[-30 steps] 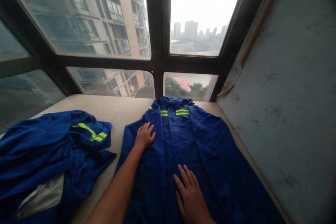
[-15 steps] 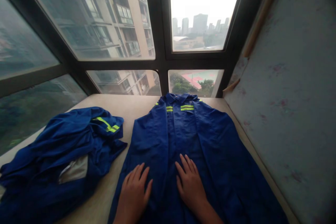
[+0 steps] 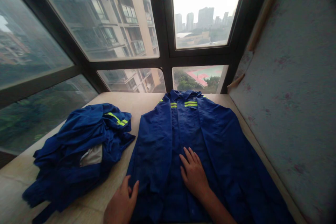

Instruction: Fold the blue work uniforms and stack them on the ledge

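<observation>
A blue work jacket [image 3: 183, 136] with yellow-green reflective stripes lies spread out front side up, its collar toward the window and its sleeves laid down over the front. My right hand [image 3: 195, 176] rests flat on the middle of the jacket, fingers stretched out. At the jacket's left edge is my left hand [image 3: 120, 199], with thumb and index finger apart and the other fingers curled and partly hidden. Nothing shows between its fingertips.
To the left, a second blue garment [image 3: 70, 140] with reflective stripes lies crumpled on the pale ledge [image 3: 105, 201]. Dark window frames [image 3: 165, 61] close off the back and left. A papered wall [image 3: 294, 105] stands close on the right.
My left hand has moved off the jacket's front, left and toward me to its edge, its fingers more curled. My right hand stays flat on the jacket. The view has shifted slightly left.
</observation>
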A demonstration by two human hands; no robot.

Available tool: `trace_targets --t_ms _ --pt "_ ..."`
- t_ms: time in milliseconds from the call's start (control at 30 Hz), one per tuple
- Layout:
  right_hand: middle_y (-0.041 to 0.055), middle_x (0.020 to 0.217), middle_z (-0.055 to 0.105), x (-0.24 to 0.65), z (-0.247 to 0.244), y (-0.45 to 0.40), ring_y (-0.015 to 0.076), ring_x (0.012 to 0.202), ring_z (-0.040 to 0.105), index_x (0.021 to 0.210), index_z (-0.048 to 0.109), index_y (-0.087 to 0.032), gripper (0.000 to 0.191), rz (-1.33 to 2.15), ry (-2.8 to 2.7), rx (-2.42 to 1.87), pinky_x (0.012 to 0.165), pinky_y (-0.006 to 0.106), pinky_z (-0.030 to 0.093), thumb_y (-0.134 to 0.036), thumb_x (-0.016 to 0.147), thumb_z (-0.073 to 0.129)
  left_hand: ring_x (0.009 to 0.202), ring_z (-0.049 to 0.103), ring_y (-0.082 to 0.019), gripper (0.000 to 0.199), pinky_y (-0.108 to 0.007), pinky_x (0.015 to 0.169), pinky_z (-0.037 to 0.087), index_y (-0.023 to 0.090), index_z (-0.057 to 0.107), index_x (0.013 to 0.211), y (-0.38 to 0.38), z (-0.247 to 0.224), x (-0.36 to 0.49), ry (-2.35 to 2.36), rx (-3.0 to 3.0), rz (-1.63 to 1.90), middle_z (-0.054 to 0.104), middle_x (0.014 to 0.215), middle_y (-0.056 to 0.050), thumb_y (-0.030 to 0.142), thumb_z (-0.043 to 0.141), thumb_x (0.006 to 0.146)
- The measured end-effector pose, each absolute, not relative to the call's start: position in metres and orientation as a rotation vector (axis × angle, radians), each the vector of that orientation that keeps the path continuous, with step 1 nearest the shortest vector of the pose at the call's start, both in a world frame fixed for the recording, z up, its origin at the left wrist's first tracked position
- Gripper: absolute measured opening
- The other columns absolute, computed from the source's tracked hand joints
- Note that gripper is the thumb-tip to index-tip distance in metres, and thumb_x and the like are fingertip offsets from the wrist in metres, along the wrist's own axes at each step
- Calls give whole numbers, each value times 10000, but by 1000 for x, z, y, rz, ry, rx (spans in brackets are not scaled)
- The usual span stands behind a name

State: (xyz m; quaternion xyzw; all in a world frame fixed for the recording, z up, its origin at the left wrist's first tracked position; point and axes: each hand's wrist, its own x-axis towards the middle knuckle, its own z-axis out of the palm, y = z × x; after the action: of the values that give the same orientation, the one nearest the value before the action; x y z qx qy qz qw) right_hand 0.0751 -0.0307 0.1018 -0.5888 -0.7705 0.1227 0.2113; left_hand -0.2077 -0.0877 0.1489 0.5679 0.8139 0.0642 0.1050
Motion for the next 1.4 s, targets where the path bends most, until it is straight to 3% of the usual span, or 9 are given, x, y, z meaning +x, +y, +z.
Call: trace_targets --t_ms 67,133,333,600,767,933,1033,1200,1400 --pt "63 1571 374 75 102 -31 279 1464 295 1387 566 -244 483 346 -2144 -1634 1186 489 278 -220 912 483 732 707 -263 475 -349 664 497 153 635 1099 -94 154 -212 2312 1524 79 705 753 -59 506 394 891" --pt "68 1570 374 75 103 -31 284 1464 296 1385 568 -235 490 342 -2147 -1633 1184 492 279 -207 903 484 744 708 -254 384 -326 662 491 195 631 1015 -96 155 -214 2254 1484 116 698 731 -35 487 452 841" --pt "69 1566 382 77 103 -34 281 1462 299 1378 572 -230 503 331 -2162 -1615 1181 487 282 -178 886 484 975 713 -261 361 -340 825 530 204 558 1030 -89 163 -218 2375 1368 523 730 1064 -126 456 360 864" --pt "70 1561 391 80 99 -34 281 1457 304 1367 579 -227 489 338 -2146 -1581 1177 480 279 -177 890 481 1179 641 -293 435 -401 981 500 86 566 1220 -99 146 -218 2413 1696 160 658 1273 -212 296 342 912" --pt "116 1487 479 72 108 -46 312 1392 383 1318 603 -193 428 274 -2077 -1587 1137 490 318 -199 911 473 1190 636 -291 488 -426 991 504 90 544 1317 -106 142 -219 2386 1680 173 649 1302 -191 323 357 931" --pt "56 1222 655 15 121 -100 255 1098 575 1244 604 -271 339 389 -2136 -1277 989 405 428 -383 929 552 1184 637 -294 562 -429 992 504 73 546 1331 -107 143 -226 2303 1596 328 664 1274 -191 376 363 894" --pt "85 1227 652 -25 115 -125 283 1048 576 1307 553 -240 538 358 -2199 -1151 920 418 441 -517 853 634 1098 677 -297 617 -413 941 528 66 560 1317 -107 144 -231 2257 1527 403 714 1158 -181 424 414 836" --pt "47 933 703 -46 100 -130 236 852 589 938 658 -223 95 233 -2160 -1163 822 396 440 -261 866 609 970 705 -288 688 -384 846 549 84 570 1309 -111 144 -239 2164 1471 521 741 1015 -136 502 486 768" --pt "4 1015 720 -33 96 -133 190 885 600 885 672 -254 120 184 -2202 -926 847 365 460 -252 912 555 1000 700 -292 674 -403 862 552 89 575 1299 -111 145 -234 2210 1486 498 739 1033 -145 496 441 778"
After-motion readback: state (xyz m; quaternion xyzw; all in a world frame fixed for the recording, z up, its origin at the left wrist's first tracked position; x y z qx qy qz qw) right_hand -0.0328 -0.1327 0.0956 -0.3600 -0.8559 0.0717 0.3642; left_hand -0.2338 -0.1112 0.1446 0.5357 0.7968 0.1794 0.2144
